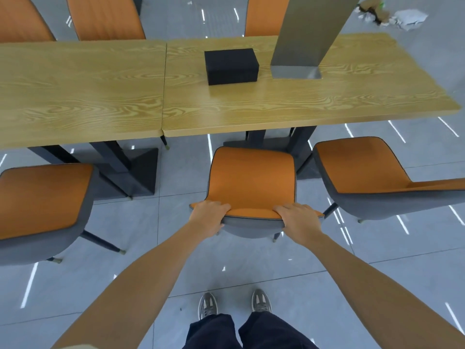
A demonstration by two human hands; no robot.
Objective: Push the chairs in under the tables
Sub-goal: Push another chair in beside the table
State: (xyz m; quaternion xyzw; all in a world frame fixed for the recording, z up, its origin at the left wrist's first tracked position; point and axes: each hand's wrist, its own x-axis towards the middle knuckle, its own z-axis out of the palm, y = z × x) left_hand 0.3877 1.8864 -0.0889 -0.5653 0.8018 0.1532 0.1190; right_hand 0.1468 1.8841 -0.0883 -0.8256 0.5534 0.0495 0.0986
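Note:
An orange chair with a grey shell [251, 182] stands in front of me, its seat just short of the near edge of the right wooden table [314, 107]. My left hand [207, 217] grips the left end of the chair's backrest top. My right hand [298, 219] grips the right end, fingers curled over the rim. A second wooden table [75, 91] butts against the first on the left.
Another orange chair [42, 202] stands at the left and one [377, 177] at the right, both out from the tables. More chairs [105, 18] line the far side. A black box [231, 66] and a metal stand [302, 46] sit on the right table. Debris [392, 16] lies at the far right.

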